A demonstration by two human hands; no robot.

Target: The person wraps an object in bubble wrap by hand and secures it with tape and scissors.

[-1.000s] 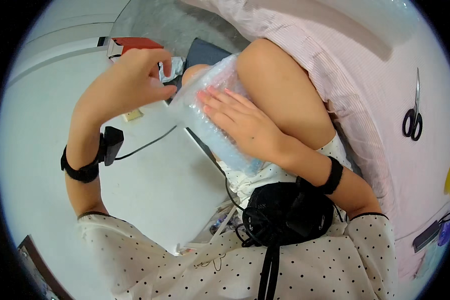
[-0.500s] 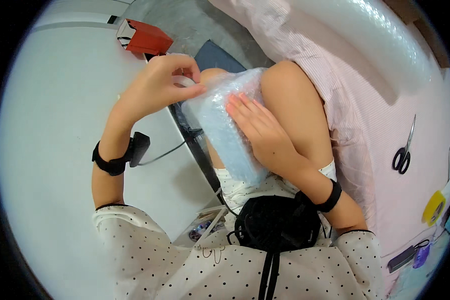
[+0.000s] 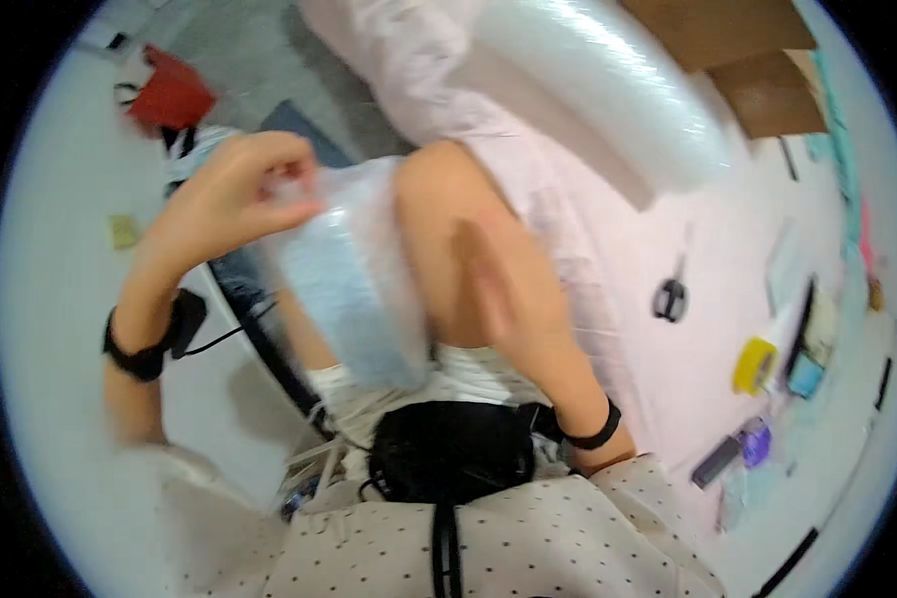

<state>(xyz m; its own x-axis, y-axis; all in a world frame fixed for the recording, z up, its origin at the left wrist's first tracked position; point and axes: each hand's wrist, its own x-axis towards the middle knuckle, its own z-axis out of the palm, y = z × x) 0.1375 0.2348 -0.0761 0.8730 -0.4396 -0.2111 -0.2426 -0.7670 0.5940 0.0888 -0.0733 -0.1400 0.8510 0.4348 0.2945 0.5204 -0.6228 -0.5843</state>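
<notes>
A light blue packet wrapped in clear bubble wrap (image 3: 341, 289) lies across my lap, mostly over the left thigh. At its upper left corner my left hand (image 3: 259, 189) is closed, with thumb and fingers pinching the clear film edge; the exact grip is blurred. My right hand (image 3: 513, 309) is smeared by motion above my right thigh, apart from the packet. Its fingers look stretched out, and I see nothing in them. To its right, on the pink striped cloth, lie black-handled scissors (image 3: 671, 299).
A big roll of bubble wrap (image 3: 608, 90) lies at the far right, beside brown cardboard (image 3: 757, 80). Yellow tape (image 3: 755, 365), a dark grey bar-shaped object (image 3: 718, 461) and a purple item (image 3: 756, 442) are on the right. A red box (image 3: 169, 92) stands far left, past a white surface (image 3: 60, 329).
My right hand has come off the bubble-wrapped packet and moved right over the thigh. The left hand stays at the packet's corner. The whole view has swung to the right.
</notes>
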